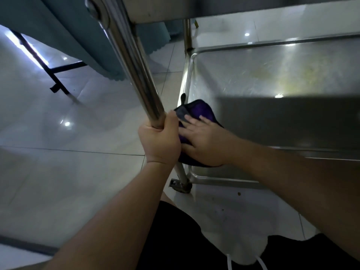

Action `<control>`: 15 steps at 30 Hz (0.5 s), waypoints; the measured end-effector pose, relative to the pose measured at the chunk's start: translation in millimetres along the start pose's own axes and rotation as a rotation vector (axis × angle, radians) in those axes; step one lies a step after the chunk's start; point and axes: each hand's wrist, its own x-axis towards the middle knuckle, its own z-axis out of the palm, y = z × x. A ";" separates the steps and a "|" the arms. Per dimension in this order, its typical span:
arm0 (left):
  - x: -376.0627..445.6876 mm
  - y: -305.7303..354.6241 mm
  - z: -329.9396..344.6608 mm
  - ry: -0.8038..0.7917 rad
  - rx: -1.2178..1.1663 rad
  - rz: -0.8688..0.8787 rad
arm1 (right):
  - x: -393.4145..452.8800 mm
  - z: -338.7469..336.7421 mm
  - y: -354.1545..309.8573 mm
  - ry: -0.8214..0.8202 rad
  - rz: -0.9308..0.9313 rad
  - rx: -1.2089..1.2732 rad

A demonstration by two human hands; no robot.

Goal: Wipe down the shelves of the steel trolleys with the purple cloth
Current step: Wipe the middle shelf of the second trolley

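Gripping one round steel trolley post (pixel 142 80), your left hand (pixel 158 140) curls tight; your right hand (pixel 203 144) presses flat, fingers spread, on one purple cloth (pixel 196 109) in the scratched steel lower shelf's (pixel 272 78) near-left corner.

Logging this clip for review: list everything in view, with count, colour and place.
cloth: one, purple, near-left corner of the lower shelf, under the right hand
shelf: one, steel, with yellowish smears, right of centre
post: one, steel, trolley's near-left upright
caster: one, dark metal, at the post's foot
floor: pale glossy tiles, left and bottom
drape: teal, top left
shorts: black, white drawstring, bottom
left hand: grips the post
right hand: presses flat on the cloth
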 end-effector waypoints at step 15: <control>-6.1 19.1 1.0 0.094 0.266 -0.114 | -127.4 6.9 58.7 0.153 0.155 -0.191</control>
